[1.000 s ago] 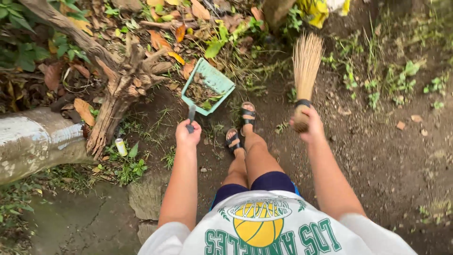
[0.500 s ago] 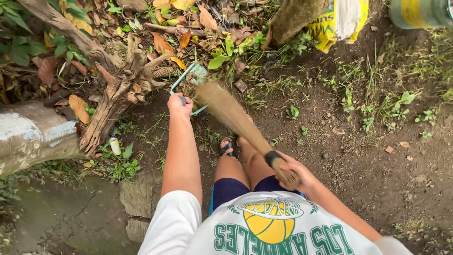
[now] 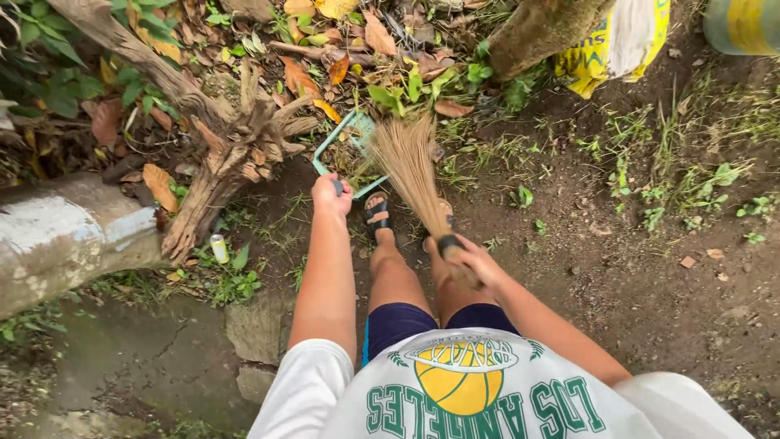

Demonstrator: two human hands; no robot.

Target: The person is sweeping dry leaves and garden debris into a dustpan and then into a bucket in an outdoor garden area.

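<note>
Roots (image 3: 215,158) crowd the teal plastic dustpan (image 3: 345,146) at upper centre, left hand (image 3: 331,195) clenching its handle; right hand (image 3: 471,262) grasps the straw broom (image 3: 410,167); bare dirt (image 3: 650,276) lies open at right.

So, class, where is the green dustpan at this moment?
In the head view the green dustpan sits upper centre, held by the left hand, between the tree roots and the broom bristles.
</note>
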